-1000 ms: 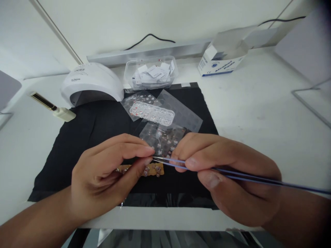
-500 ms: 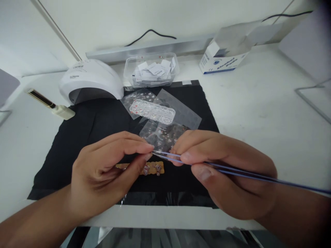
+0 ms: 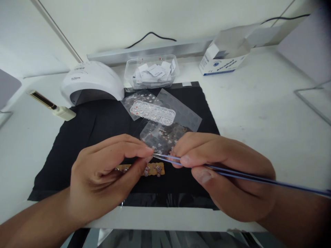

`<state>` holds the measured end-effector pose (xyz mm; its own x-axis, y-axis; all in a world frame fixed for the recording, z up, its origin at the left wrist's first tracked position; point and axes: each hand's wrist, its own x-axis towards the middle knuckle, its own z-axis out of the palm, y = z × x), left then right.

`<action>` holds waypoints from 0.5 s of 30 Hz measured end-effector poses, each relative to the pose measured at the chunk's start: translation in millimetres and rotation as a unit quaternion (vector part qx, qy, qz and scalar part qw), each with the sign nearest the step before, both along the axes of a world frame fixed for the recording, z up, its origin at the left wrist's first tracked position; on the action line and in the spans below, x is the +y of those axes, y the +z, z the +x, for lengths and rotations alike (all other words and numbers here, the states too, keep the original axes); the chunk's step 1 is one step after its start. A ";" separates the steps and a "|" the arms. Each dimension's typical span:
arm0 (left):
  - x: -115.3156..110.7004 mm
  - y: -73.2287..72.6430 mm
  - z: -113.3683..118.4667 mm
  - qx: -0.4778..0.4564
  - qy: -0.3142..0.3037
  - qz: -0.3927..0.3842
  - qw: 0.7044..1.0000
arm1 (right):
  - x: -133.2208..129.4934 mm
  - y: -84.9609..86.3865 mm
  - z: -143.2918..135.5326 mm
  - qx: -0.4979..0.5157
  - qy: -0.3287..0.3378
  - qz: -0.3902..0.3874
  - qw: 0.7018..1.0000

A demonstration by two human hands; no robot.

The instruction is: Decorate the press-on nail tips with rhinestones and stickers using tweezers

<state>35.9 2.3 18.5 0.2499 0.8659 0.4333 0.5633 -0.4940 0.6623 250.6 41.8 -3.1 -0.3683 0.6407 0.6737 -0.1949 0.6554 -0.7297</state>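
My right hand [image 3: 224,172] pinches a pair of blue tweezers [image 3: 243,176], their silvery tips pointing left. Those tips meet the thumb and forefinger of my left hand [image 3: 106,172], which are pressed together; whatever lies between them is too small to make out. Below the fingers, a tan strip [image 3: 153,168] bearing several small shiny charms lies on the black cloth [image 3: 85,127], partly hidden by my left hand. Just beyond the hands are a clear sheet of small decorations [image 3: 157,135] and a clear compartment case [image 3: 152,112] with tiny pieces.
A white dome-shaped lamp [image 3: 93,81] stands at the back left, near a cream bottle [image 3: 63,113] with a dark and gold cap. Behind the cloth sits a clear tub [image 3: 130,77] of white packets. An opened alcohol pads box [image 3: 221,64] stands at the back right.
The tweezers' two arms have come closer together, with their tips still at my left fingertips. Both hands stay in nearly the same place.
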 end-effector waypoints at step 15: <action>-0.8 -0.3 -0.2 -0.015 -0.013 -0.016 1.000 | 1.5 -5.1 -1.1 0.036 0.017 -0.015 0.999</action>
<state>35.6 1.4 18.1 0.2590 0.8726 0.4141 0.5301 -0.4868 0.6943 249.5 43.4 -8.2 -0.3415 0.6494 0.6795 -0.2686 0.6253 -0.7327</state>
